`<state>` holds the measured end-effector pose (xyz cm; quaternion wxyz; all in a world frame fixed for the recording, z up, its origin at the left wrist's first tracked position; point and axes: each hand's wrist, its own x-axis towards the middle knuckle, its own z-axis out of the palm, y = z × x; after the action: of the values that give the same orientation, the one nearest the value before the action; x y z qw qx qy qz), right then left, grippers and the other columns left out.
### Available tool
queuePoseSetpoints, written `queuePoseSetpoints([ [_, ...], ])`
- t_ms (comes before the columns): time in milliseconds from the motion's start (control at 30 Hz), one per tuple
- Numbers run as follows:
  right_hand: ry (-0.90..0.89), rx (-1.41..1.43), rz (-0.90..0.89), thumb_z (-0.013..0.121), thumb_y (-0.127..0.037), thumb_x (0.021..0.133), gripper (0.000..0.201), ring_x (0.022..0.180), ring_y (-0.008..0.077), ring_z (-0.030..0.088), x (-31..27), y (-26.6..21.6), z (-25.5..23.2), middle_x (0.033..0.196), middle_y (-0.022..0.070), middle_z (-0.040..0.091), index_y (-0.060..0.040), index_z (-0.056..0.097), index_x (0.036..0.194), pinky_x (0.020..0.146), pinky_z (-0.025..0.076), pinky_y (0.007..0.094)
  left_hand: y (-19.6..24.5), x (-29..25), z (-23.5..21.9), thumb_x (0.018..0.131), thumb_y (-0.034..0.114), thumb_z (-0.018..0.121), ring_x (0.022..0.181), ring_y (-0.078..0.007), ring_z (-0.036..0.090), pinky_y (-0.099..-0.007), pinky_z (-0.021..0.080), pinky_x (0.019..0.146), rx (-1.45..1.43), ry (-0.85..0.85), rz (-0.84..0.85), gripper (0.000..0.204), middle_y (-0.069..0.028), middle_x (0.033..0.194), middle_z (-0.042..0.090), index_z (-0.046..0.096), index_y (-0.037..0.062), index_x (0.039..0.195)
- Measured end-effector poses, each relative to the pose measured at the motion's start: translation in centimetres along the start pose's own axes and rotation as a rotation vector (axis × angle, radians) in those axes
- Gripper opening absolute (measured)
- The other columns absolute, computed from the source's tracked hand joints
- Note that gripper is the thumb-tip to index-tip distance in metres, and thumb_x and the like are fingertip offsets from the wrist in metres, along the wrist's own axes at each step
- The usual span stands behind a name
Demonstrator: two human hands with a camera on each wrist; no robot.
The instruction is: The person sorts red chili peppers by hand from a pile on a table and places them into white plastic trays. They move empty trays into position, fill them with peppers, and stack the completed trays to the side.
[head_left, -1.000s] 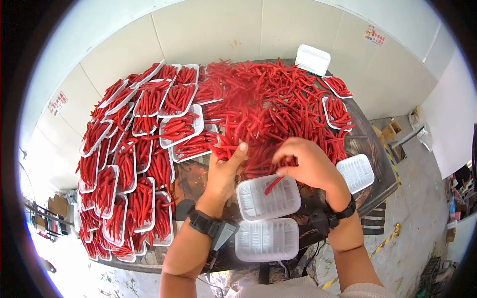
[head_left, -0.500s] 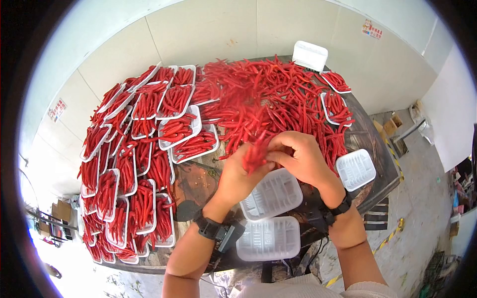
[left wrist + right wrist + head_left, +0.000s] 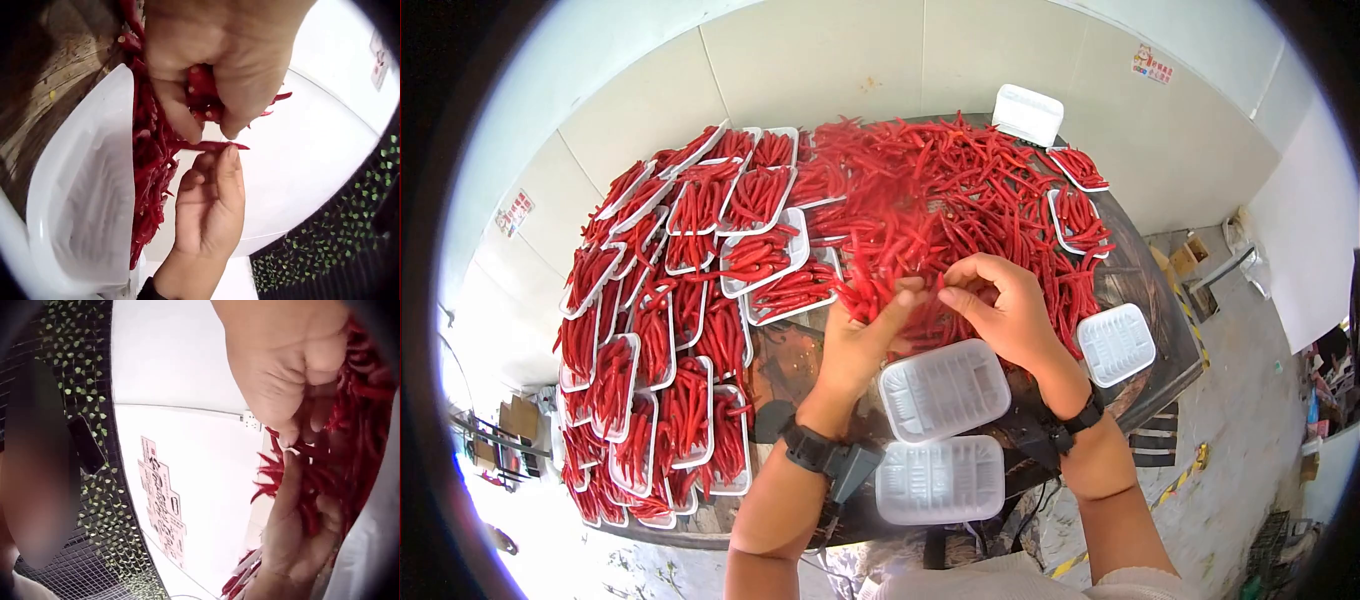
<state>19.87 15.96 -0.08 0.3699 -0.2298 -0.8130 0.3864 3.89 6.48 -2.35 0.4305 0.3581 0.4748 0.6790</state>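
The left hand (image 3: 856,335) is curled round a bunch of red chillies (image 3: 862,298) above the table, at the near edge of the pile. Facing it, the right hand (image 3: 1012,318) has thumb and forefinger brought together close to the left thumb. In the left wrist view a single chilli (image 3: 212,146) lies at the right hand's (image 3: 209,212) thumb tip, just beside the left hand's (image 3: 219,56) fingertips. Below the hands are two white ribbed trays (image 3: 945,390), one overlapping the other, with nothing in them.
Many white trays filled with chillies (image 3: 655,340) overlap across the left side. A loose chilli heap (image 3: 970,190) spreads over the back and middle. At the right are an unfilled tray (image 3: 1116,345) and two filled ones; a white tray stack (image 3: 1028,115) stands at the back right.
The hands came together over the near tray, then moved slightly apart, the left hand back leftwards with its bunch. The chilli seen at the right hand above the tray has gone from there.
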Motion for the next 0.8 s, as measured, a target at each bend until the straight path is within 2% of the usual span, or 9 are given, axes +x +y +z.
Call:
queuePoseSetpoints([
  [33,-0.002,0.289,0.114,0.069,-0.004,0.087,0.012,0.082,0.0157,0.066,-0.1,-0.2,0.2,0.089,0.0071,0.068,0.0001,0.065,0.097,0.072,0.053,0.0301,-0.1,-0.1,0.1,0.093,0.02,0.069,0.084,-0.0139,0.071,-0.0224,0.055,0.055,-0.001,0.001,-0.002,0.025,-0.0064,0.095,0.071,0.064,0.0021,0.109],
  [67,-0.027,0.312,0.11,0.068,-0.005,0.091,0.013,0.088,0.0092,0.064,-0.2,0.0,0.6,0.093,0.0072,0.069,0.0033,0.064,0.1,0.074,0.053,0.0267,-0.1,-0.3,0.3,0.093,0.019,0.069,0.086,-0.014,0.071,-0.0227,0.055,0.055,0.043,-0.041,-0.018,0.026,-0.0065,0.096,0.071,0.063,0.0022,0.112],
  [167,-0.045,0.387,0.182,0.069,-0.005,0.09,0.012,0.088,0.0096,0.064,-0.1,-0.2,0.8,0.093,0.0075,0.069,0.0027,0.065,0.099,0.074,0.052,0.0266,0.0,-0.4,0.3,0.092,0.02,0.07,0.084,-0.0133,0.07,-0.0229,0.055,0.054,0.075,-0.078,-0.061,0.028,-0.0058,0.096,0.07,0.062,0.0039,0.114],
  [233,0.043,0.242,0.08,0.069,-0.001,0.085,0.012,0.084,0.0165,0.067,0.2,0.5,0.7,0.09,0.0086,0.069,0.0002,0.067,0.097,0.074,0.053,0.0306,-0.7,0.1,-0.6,0.091,0.02,0.071,0.08,-0.0125,0.069,-0.0229,0.055,0.054,0.063,0.009,-0.024,0.027,-0.0047,0.092,0.07,0.063,0.0041,0.11],
  [333,0.001,-0.357,-0.262,0.067,0.001,0.073,0.017,0.089,0.0339,0.06,0.4,2.3,0.8,0.089,0.0097,0.065,-0.0055,0.07,0.089,0.08,0.05,0.0415,-0.9,0.3,-0.9,0.089,0.015,0.074,0.077,-0.0114,0.067,-0.0212,0.052,0.053,0.013,0.068,0.015,0.022,-0.004,0.089,0.07,0.064,0.0046,0.105],
  [467,-0.074,-0.544,-0.285,0.071,-0.004,0.073,0.019,0.096,0.0265,0.058,0.2,2.0,1.9,0.092,0.0035,0.063,-0.0082,0.07,0.092,0.082,0.049,0.0379,-0.6,0.1,-0.8,0.089,0.011,0.073,0.075,-0.0104,0.067,-0.0189,0.047,0.052,0.02,0.124,0.007,0.017,-0.0049,0.088,0.071,0.065,0.005,0.103],
  [600,-0.129,-0.643,-0.35,0.067,-0.004,0.074,0.021,0.094,0.0269,0.058,0.5,2.5,2.0,0.093,0.0023,0.063,-0.0088,0.069,0.095,0.081,0.048,0.0384,-0.5,0.1,-0.6,0.093,0.015,0.068,0.076,-0.0105,0.068,-0.0192,0.046,0.049,-0.031,0.164,-0.014,0.014,-0.0066,0.09,0.072,0.066,0.004,0.102],
  [667,-0.048,-0.675,-0.427,0.057,-0.011,0.08,0.009,0.092,0.0261,0.058,0.5,2.5,2.4,0.09,0.0028,0.064,-0.0088,0.065,0.082,0.075,0.047,0.0389,-0.3,0.2,-0.6,0.094,0.017,0.067,0.077,-0.0106,0.068,-0.0192,0.046,0.048,-0.036,0.188,-0.006,0.015,-0.0069,0.09,0.072,0.066,0.0038,0.102],
  [800,-0.083,-0.73,-0.398,0.059,-0.008,0.077,0.013,0.093,0.0261,0.059,0.6,2.6,1.4,0.089,0.0044,0.063,-0.0082,0.066,0.088,0.076,0.048,0.0396,-0.7,0.4,-1.4,0.096,0.021,0.065,0.079,-0.0107,0.069,-0.0186,0.048,0.049,0.002,0.23,0.015,0.019,-0.0072,0.09,0.072,0.066,0.0033,0.103],
])
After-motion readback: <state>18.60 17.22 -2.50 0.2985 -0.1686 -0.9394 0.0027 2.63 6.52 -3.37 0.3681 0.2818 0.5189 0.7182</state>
